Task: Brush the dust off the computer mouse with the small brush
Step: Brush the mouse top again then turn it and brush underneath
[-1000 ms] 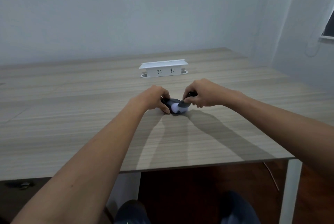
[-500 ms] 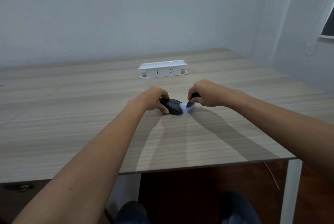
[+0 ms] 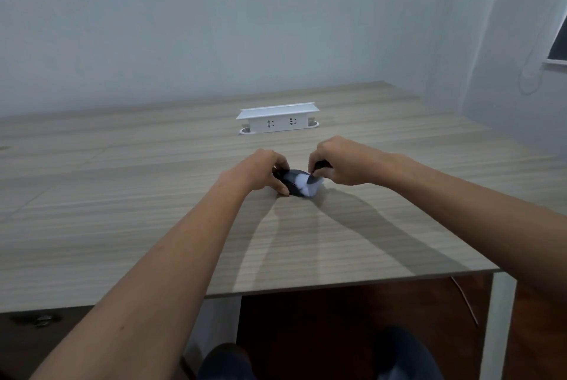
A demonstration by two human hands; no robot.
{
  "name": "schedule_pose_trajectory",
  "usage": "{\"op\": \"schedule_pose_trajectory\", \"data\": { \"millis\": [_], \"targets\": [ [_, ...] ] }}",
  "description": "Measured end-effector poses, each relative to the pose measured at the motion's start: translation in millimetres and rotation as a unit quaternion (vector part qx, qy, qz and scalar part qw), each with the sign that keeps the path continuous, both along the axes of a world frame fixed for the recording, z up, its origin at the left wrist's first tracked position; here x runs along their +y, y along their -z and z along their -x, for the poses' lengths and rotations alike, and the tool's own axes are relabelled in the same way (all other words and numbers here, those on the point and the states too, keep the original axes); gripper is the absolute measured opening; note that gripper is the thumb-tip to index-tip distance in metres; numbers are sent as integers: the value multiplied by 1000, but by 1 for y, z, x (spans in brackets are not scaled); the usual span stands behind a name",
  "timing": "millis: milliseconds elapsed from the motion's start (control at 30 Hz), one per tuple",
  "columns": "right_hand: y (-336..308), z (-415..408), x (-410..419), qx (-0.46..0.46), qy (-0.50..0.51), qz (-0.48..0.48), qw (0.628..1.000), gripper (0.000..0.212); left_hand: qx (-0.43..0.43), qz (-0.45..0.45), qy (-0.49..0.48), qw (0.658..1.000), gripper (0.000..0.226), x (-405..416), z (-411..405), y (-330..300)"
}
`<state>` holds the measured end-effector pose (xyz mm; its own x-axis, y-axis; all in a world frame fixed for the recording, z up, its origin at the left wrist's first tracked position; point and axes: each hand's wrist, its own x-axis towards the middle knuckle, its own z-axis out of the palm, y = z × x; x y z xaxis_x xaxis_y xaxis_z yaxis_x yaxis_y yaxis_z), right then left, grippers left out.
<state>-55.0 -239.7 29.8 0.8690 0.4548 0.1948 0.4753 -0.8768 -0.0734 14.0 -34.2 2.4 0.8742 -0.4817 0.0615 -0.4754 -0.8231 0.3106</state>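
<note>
1. My left hand (image 3: 264, 172) has its grip closed around the left side of the black computer mouse (image 3: 293, 184), pinning it mid-counter (image 3: 122, 211).
2. The small brush (image 3: 310, 184) lays white bristles on the mouse's right half.
3. My right hand (image 3: 342, 161) pinches its dark handle.
4. Far behind, a white socket box (image 3: 277, 119); no lettering readable.

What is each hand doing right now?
Left hand: closed on the black computer mouse.
Right hand: closed on the small brush.
</note>
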Motion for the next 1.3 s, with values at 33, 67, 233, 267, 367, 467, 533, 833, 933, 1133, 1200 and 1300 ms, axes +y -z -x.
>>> {"op": "schedule_pose_trajectory", "data": {
  "millis": [33,67,233,267,367,467,533,833,933,1133,1200,1300],
  "targets": [
    [-2,2,-2,17,-6,15,1000,17,0,1,0,1000,60,0,0,0],
    [-4,4,-5,29,-7,25,999,17,2,3,0,1000,59,0,0,0],
    [-4,-1,-3,-18,13,36,999,20,5,0,2,1000,62,0,-2,0],
    [-2,-1,1,-31,4,19,999,20,4,-1,1,1000,62,0,-2,0],
    [1,0,7,-40,-31,-38,998,18,2,-2,2,1000,61,-1,-3,1],
    [1,0,-1,-1,-34,-67,997,17,2,-2,2,1000,60,-1,-4,1],
    [0,-1,-8,22,-22,-59,998,16,-3,0,0,1000,59,-1,-3,2],
    [19,-6,-17,-61,61,-117,989,20,-24,-30,-18,999,50,10,3,7],
    [27,-11,-19,-80,104,-195,972,21,-34,-34,-33,998,45,16,5,9],
    [44,-20,-20,-89,137,-228,960,26,-69,12,-82,994,37,25,2,19],
    [50,-19,-19,-98,140,-225,959,32,-76,26,-93,992,37,26,0,22],
    [56,-18,-19,-102,163,-219,957,37,-83,47,-112,989,36,25,-3,27]
  ]
}}
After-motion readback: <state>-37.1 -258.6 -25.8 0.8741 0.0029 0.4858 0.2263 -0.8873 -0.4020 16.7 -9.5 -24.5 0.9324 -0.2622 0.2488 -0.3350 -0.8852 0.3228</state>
